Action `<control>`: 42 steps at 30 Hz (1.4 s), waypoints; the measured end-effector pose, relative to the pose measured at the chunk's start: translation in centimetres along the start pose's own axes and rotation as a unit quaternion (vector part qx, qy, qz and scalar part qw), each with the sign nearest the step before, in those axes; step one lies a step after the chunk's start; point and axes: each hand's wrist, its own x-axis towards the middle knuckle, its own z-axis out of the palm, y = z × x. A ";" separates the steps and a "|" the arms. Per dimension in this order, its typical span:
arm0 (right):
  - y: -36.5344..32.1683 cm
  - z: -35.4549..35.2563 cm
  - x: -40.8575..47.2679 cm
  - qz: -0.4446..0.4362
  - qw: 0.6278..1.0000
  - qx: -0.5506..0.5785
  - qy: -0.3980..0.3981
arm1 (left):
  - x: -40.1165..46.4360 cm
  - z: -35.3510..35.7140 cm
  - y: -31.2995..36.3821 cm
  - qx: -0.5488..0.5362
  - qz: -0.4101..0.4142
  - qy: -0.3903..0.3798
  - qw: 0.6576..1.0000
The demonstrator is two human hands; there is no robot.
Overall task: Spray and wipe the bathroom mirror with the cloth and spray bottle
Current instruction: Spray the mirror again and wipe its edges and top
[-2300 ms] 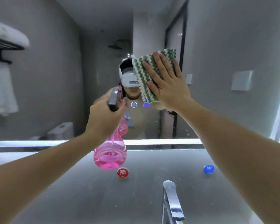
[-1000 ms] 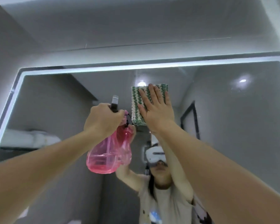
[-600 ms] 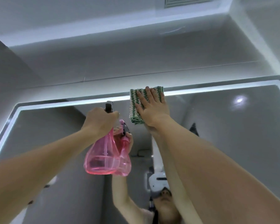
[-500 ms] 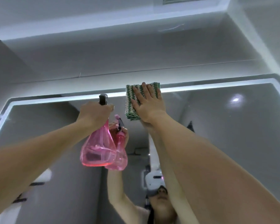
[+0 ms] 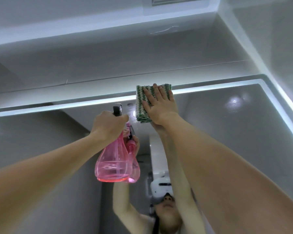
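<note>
Head camera is looking upward, and we are seeing both of our arms reaching up to the top part of the bathroom mirror (image 5: 227,132). Our right hand (image 5: 160,105) is lying flat, with the fingers straight and spread a little, and it is pressing the cloth (image 5: 140,100) against the glass. The cloth is green and white with a zigzag pattern, folded to a rectangle, and its upper edge is covering the lit strip (image 5: 74,105) that is running along the top border of the mirror. The palm is covering the right half of the cloth, while the left half and the bottom corner are showing beside the hand.

Our left hand (image 5: 108,127) is gripping the neck of the spray bottle (image 5: 113,162), with the fingers curled around it; we cannot tell if a finger is pulling the trigger. The bottle is pink and transparent, it is hanging below the fist, and a little liquid is sitting at its bottom. Its dark nozzle (image 5: 117,110) is sticking out above the fist, pointing to the glass just left of the cloth. The bottle is very near the mirror, beside its own pink reflection.

In the mirror, below our arms, a reflected person with a white headset (image 5: 161,188) is showing. Above the mirror, a ceiling vent (image 5: 174,0) is partly visible at the top edge.
</note>
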 end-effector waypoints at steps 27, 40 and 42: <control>0.7 6.3 -30.8 -0.042 0.998 0.006 -0.035 | -25.7 7.5 -8.4 -0.035 -0.136 0.014 0.990; -0.7 9.2 -42.8 -0.085 0.995 -0.018 -0.043 | -36.9 9.9 -12.5 -0.015 -0.085 -0.048 0.995; -0.8 9.7 -43.7 -0.075 0.996 -0.018 -0.040 | -37.4 10.2 -13.2 -0.028 -0.069 -0.062 0.995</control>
